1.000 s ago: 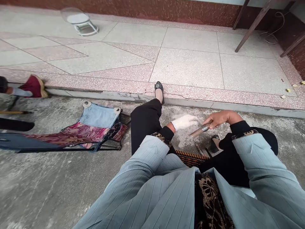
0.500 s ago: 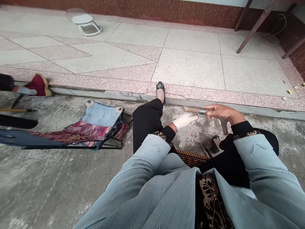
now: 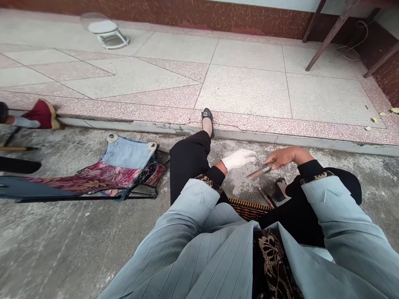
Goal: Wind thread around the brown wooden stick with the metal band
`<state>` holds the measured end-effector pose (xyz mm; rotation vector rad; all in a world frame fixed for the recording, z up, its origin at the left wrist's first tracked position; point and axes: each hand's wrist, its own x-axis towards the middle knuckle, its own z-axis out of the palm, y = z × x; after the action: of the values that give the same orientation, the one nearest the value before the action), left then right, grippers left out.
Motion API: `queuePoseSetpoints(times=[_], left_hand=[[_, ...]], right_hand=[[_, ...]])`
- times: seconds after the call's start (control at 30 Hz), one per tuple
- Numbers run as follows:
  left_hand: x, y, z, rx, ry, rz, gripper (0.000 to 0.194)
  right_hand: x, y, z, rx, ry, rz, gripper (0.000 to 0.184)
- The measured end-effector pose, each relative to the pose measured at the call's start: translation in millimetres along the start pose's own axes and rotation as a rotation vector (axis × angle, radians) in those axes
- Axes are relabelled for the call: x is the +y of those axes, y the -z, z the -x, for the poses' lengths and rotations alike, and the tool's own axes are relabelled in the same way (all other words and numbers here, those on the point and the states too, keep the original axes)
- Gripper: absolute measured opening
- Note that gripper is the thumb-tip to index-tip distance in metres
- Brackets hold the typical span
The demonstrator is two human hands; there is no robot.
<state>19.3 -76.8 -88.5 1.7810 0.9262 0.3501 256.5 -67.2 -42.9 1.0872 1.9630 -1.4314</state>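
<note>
On the near side of the step (image 3: pixel 174 128), the right hand (image 3: pixel 281 158) gripped the stick (image 3: pixel 256 172) near its coiled wire (image 3: pixel 266 167), presumably to steady it while the gloved left hand (image 3: pixel 239 160) pinched the loose strand, apparently for tension.

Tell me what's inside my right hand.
Your right hand grips a brownish rod with a silvery coil around it; the gripped part is covered and can't be seen.

Grey concrete ground (image 3: pixel 77 241) bearing floral-fabric lounger (image 3: pixel 104 174); raised tiled floor (image 3: pixel 243 91) bearing white stool (image 3: pixel 107 30).
</note>
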Motion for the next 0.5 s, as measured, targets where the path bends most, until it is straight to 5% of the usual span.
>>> queuePoseSetpoints(times=[0.1, 0.27, 0.4, 0.5], left_hand=[[1, 0.1, 0, 0.033, 0.023, 0.066, 0.023], [7, -13.8, 2, 0.002, 0.037, 0.134, 0.035], [12, -19.6, 6, -0.074, 0.015, 0.123, 0.036], [13, -19.7, 6, -0.092, -0.016, 0.071, 0.031]], right_hand=[[2, 4, 19, -0.022, 0.251, -0.299, 0.064], [-2, 8, 29, 0.435, 0.387, -0.759, 0.069], [0, 6, 6, 0.760, 0.226, -0.900, 0.071], [1, 5, -10, 0.863, -0.030, -0.581, 0.063]])
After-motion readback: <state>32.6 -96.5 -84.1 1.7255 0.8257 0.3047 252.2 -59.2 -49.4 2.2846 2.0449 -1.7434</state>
